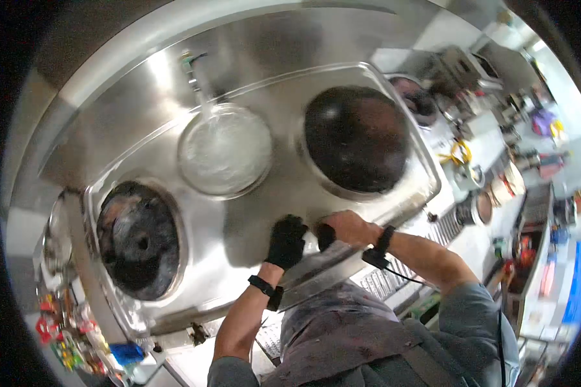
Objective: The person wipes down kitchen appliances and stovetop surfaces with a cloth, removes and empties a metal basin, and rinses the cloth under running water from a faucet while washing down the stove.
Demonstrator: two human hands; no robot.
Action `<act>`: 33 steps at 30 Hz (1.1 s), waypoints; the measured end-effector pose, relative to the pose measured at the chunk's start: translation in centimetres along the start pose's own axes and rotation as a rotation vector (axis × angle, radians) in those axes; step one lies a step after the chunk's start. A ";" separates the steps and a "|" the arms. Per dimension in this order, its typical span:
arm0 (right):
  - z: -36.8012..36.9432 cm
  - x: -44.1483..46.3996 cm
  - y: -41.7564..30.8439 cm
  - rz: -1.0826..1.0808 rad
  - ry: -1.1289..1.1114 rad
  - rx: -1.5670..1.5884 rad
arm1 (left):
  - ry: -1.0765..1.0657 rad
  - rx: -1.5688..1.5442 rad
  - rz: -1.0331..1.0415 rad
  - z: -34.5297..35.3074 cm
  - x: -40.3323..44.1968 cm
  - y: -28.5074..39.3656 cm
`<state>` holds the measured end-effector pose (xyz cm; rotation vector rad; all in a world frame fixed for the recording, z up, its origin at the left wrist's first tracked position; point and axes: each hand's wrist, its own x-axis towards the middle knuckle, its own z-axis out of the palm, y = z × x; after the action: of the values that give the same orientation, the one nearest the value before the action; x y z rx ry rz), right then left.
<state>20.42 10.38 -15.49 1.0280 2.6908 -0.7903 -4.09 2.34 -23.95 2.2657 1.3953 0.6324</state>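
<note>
My left hand (286, 242), in a black glove, is curled closed above the front part of the steel cooktop (245, 229). Whatever may be inside its fingers is hidden. My right hand (352, 227) is bare and closed, close to the left one. A small dark piece (326, 236) shows at its fingers, blurred, and I cannot make out what it is. Beyond both hands, water runs from a tap (192, 72) into a round basin (226, 151) full of moving water. A dark, rounded wok (357, 138) sits at the right on the cooktop.
At the left is a blackened burner (139, 240). Another burner (412, 100) lies beyond the cooktop's right edge. A dark bucket-like container (474, 208), a yellow ring-shaped item (460, 152) and blurred kitchenware stand on the right. A blue item (127, 353) lies at the lower left.
</note>
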 end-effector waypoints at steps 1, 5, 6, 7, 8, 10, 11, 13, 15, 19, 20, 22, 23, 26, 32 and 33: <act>-1.6 -1.2 -0.4 0.015 0.013 0.184 | -0.050 0.022 -0.088 0.5 0.7 -0.7; -6.1 -6.3 0.4 0.085 0.229 0.632 | -0.039 0.289 -0.398 -2.7 3.5 -2.6; -7.2 -8.0 1.8 0.075 0.263 0.628 | -0.041 0.284 -0.384 -2.8 4.3 -2.0; -8.4 -9.8 3.6 0.086 0.305 0.576 | -0.065 0.303 -0.370 -2.7 4.8 -1.8; -9.5 -11.6 5.4 0.096 0.345 0.527 | -0.092 0.324 -0.359 -2.6 5.3 -1.5; -12.0 -15.2 8.6 0.301 0.410 0.657 | -0.133 0.310 -0.322 -2.1 6.9 1.2; -12.1 -16.7 12.1 0.322 0.472 0.569 | -0.175 0.292 -0.300 -1.5 7.8 2.8; -12.4 -19.5 18.1 0.403 0.571 0.589 | -0.213 0.284 -0.240 0.3 9.0 5.4; -12.2 -21.7 25.1 0.474 0.595 0.655 | -0.258 0.236 -0.158 1.4 10.1 8.3; -11.2 -22.1 31.7 0.593 0.551 0.522 | -0.238 0.133 0.016 4.3 12.1 11.3; -10.2 -21.9 33.1 0.647 0.395 0.187 | -0.252 0.140 0.005 5.3 12.4 11.8; -7.7 -20.1 36.3 0.435 -0.332 -0.565 | -0.298 0.015 0.019 7.3 13.6 12.7; -6.3 -19.4 36.3 0.262 -0.516 -0.652 | -0.294 0.024 0.019 8.0 14.1 13.1; -2.8 -16.7 31.8 -0.052 -0.239 -0.426 | -0.204 -0.186 -0.137 9.0 16.1 15.1; -7.5 -14.0 19.9 -0.171 -0.033 0.536 | -0.242 0.041 -0.290 8.6 13.3 13.4; -9.3 -14.9 20.2 -0.175 -0.023 0.585 | -0.158 0.091 -0.325 8.0 12.5 13.5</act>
<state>45.31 19.32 -11.31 0.8664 2.6061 -1.6759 15.18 7.18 -20.90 2.0373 1.6893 0.2834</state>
